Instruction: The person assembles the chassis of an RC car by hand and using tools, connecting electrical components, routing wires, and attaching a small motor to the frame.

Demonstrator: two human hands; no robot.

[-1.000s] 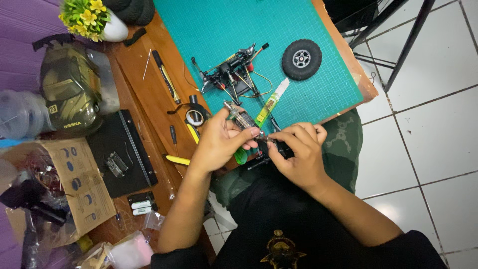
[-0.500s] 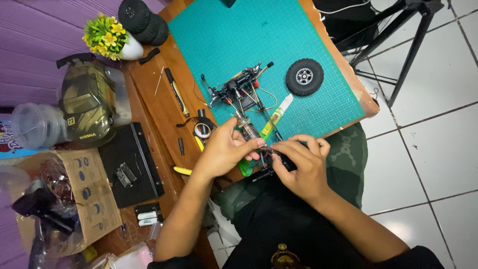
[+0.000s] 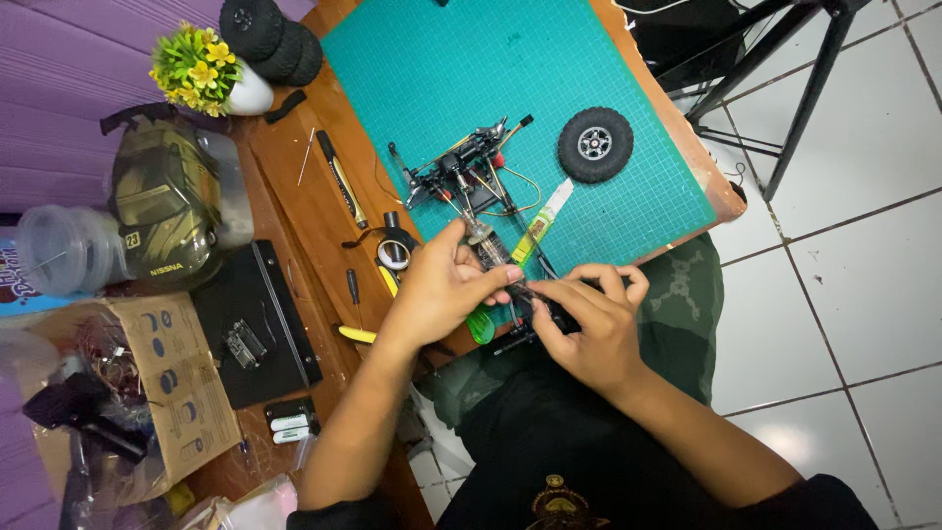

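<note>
Teal and gridded, the cutting mat (image 3: 589, 69) covers the far part of my wooden workbench (image 3: 294, 177), and the small black model-car chassis (image 3: 469, 182) with its bare wires lies stretched from the middle of that mat down to the near edge, where both my hands meet on it. My left hand (image 3: 442, 290) is curled around the near end of the chassis from the left, thumb and fingers pinched onto the silvery part there. My right hand (image 3: 589, 319) is closed over the black end piece from the right, fingers folded on top of it, so that what sits under them is hidden. A bright green plastic bit (image 3: 480, 325) shows just below my left fingers. Beside the chassis, to its right, lies a slim white-and-green tube (image 3: 546, 214), and farther right on the mat a loose black rubber wheel with a grey hub (image 3: 595, 144) stands well apart. On the bare wood to the left lie a black pen-like tool (image 3: 340, 179) and a small roll of tape (image 3: 393, 254), with a camouflage-painted model car body (image 3: 167, 201) beyond them.
</note>
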